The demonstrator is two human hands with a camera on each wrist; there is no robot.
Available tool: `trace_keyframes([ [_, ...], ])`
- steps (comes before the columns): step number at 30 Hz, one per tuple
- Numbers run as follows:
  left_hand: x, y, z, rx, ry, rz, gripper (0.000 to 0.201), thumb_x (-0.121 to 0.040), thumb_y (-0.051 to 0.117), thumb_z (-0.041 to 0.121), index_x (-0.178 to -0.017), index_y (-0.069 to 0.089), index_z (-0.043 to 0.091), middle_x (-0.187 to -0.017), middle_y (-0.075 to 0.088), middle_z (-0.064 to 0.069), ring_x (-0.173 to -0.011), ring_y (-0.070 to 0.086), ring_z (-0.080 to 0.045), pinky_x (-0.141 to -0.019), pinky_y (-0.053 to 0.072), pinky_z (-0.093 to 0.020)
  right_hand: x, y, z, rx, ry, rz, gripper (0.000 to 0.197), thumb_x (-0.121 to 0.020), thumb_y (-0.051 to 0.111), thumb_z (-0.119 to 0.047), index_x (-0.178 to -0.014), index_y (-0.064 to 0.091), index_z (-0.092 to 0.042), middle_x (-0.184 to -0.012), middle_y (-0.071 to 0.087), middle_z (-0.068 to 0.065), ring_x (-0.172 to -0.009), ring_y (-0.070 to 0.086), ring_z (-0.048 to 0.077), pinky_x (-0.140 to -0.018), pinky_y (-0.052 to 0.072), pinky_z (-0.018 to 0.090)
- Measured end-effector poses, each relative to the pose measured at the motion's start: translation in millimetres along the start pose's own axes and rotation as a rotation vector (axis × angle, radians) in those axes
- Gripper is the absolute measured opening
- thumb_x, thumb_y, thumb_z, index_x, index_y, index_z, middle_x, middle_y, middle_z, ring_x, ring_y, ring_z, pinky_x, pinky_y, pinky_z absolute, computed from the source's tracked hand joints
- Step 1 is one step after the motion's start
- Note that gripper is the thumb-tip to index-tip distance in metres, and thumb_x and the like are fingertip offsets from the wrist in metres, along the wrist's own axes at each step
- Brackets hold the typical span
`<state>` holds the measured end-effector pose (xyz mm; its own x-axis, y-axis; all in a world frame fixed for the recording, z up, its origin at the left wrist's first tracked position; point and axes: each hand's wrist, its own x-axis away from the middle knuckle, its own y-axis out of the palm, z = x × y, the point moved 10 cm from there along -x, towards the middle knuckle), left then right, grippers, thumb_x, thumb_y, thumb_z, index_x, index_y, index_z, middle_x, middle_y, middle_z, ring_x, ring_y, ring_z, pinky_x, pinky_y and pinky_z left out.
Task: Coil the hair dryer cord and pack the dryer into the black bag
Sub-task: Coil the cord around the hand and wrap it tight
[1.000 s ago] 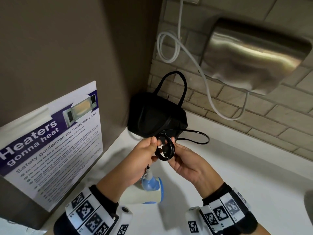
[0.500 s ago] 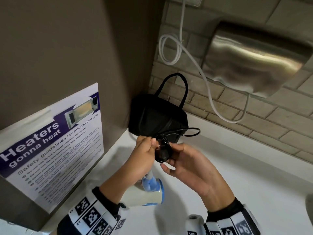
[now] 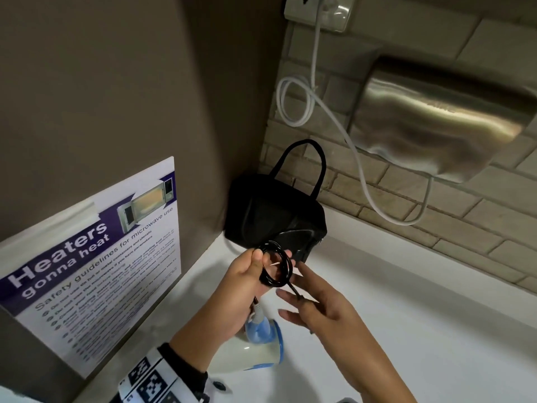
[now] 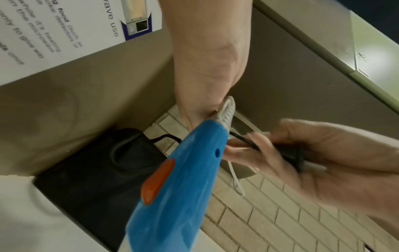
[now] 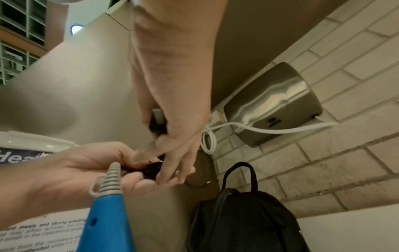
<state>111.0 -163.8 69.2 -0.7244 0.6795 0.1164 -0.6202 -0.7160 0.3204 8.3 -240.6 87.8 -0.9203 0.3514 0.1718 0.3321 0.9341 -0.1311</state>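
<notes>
My left hand (image 3: 261, 258) pinches a small coil of black cord (image 3: 276, 267) between thumb and fingers, just in front of the black bag (image 3: 276, 216). The bag stands in the corner with its handles up. A short length of cord runs from the coil to my right hand (image 3: 302, 303), which holds the plug (image 5: 158, 122) against its palm, fingers stretched towards the coil. The white and blue hair dryer (image 3: 255, 350) is below my left hand, its blue handle (image 4: 179, 187) pointing up at it. Whether the dryer rests on the counter is unclear.
A steel hand dryer (image 3: 436, 123) hangs on the brick wall, its white cable (image 3: 357, 170) looping up to a socket (image 3: 316, 10). A microwave safety poster (image 3: 96, 257) leans on the brown panel at the left. The white counter (image 3: 406, 330) stretches to the right.
The loose cord loop that lay out to the right over the bag has been drawn into the coil. My right hand has dropped back from the coil with the plug end.
</notes>
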Motion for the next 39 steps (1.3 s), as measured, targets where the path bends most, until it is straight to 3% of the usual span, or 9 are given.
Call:
trace_keyframes([
  [7,-1.8,4.0,9.4,0.213,0.091,-0.045,0.041,-0.104,0.023,0.018,-0.095,0.062,0.010,-0.120,0.067,-0.014,-0.116,0.062,-0.031,-0.109,0.038,-0.049,19.9,-49.2,19.9,0.137,-0.032,0.218,0.040,-0.096,0.042,0.006,-0.108,0.070,-0.021,-0.085,0.074,0.004,-0.058,0.065,0.017,-0.053,0.052,0.023],
  [13,-2.6,-9.9,25.5,0.186,0.147,-0.007,0.035,-0.102,0.024,0.019,-0.103,0.057,0.009,-0.094,0.074,0.005,-0.108,0.065,-0.036,-0.104,0.043,-0.046,37.4,-104.1,47.7,0.270,-0.015,0.466,0.037,-0.094,0.044,0.005,-0.105,0.070,-0.019,-0.075,0.072,-0.002,-0.054,0.067,0.019,-0.052,0.054,0.020],
  [18,1.1,-1.0,22.8,0.199,0.088,-0.069,0.037,-0.104,0.023,0.018,-0.101,0.054,-0.002,-0.122,0.065,-0.019,-0.106,0.066,-0.036,-0.097,0.050,-0.040,41.9,-129.1,61.6,0.342,0.003,0.580,0.032,-0.094,0.045,0.003,-0.104,0.069,-0.014,-0.073,0.072,0.003,-0.053,0.068,0.018,-0.052,0.053,0.015],
  [22,4.4,3.9,20.7,0.183,0.063,-0.091,0.042,-0.105,0.022,0.017,-0.110,0.048,-0.015,-0.119,0.066,-0.023,-0.106,0.067,-0.035,-0.098,0.050,-0.042,34.9,-134.0,73.2,0.488,0.039,0.574,0.030,-0.095,0.045,0.000,-0.102,0.069,-0.016,-0.074,0.072,0.000,-0.053,0.067,0.011,-0.056,0.053,0.017],
  [26,6.7,7.9,22.9,0.167,0.057,-0.070,0.041,-0.104,0.023,0.019,-0.106,0.053,-0.008,-0.115,0.067,-0.020,-0.102,0.068,-0.035,-0.098,0.049,-0.045,18.1,-110.1,87.7,0.778,0.108,0.390,0.034,-0.095,0.046,-0.010,-0.083,0.058,-0.040,-0.072,0.069,-0.019,-0.065,0.062,-0.005,-0.058,0.044,0.012],
  [29,3.0,1.4,24.1,0.124,0.058,-0.031,0.040,-0.104,0.023,0.021,-0.105,0.049,-0.010,-0.115,0.067,-0.020,-0.103,0.068,-0.032,-0.100,0.047,-0.045,12.2,-85.5,84.4,0.772,0.083,0.258,0.028,-0.094,0.048,-0.012,-0.082,0.059,-0.034,-0.077,0.067,-0.028,-0.067,0.059,-0.005,-0.058,0.041,0.012],
  [33,-2.3,-9.7,23.3,0.065,0.078,0.042,0.038,-0.104,0.023,0.021,-0.094,0.055,0.003,-0.118,0.067,-0.017,-0.105,0.068,-0.030,-0.102,0.046,-0.047,13.8,-52.6,51.6,0.589,-0.022,0.127,0.015,-0.093,0.056,-0.015,-0.085,0.062,-0.026,-0.075,0.070,-0.016,-0.063,0.062,0.002,-0.066,0.045,0.014],
  [36,-3.2,-17.6,24.4,0.113,0.088,0.076,0.040,-0.104,0.024,0.021,-0.090,0.059,0.007,-0.113,0.070,-0.016,-0.104,0.068,-0.032,-0.102,0.045,-0.048,16.0,-55.5,30.5,0.581,-0.105,0.192,0.025,-0.094,0.054,-0.012,-0.077,0.065,-0.027,-0.069,0.069,-0.017,-0.074,0.063,0.004,-0.068,0.042,0.011],
  [39,-2.7,-19.9,25.4,0.178,0.065,0.079,0.037,-0.104,0.025,0.020,-0.096,0.051,-0.005,-0.113,0.067,-0.025,-0.101,0.068,-0.036,-0.100,0.047,-0.047,16.8,-76.3,28.8,0.650,-0.123,0.344,0.034,-0.095,0.050,-0.010,-0.068,0.061,-0.027,-0.064,0.066,-0.017,-0.052,0.050,0.007,-0.052,0.036,0.011],
])
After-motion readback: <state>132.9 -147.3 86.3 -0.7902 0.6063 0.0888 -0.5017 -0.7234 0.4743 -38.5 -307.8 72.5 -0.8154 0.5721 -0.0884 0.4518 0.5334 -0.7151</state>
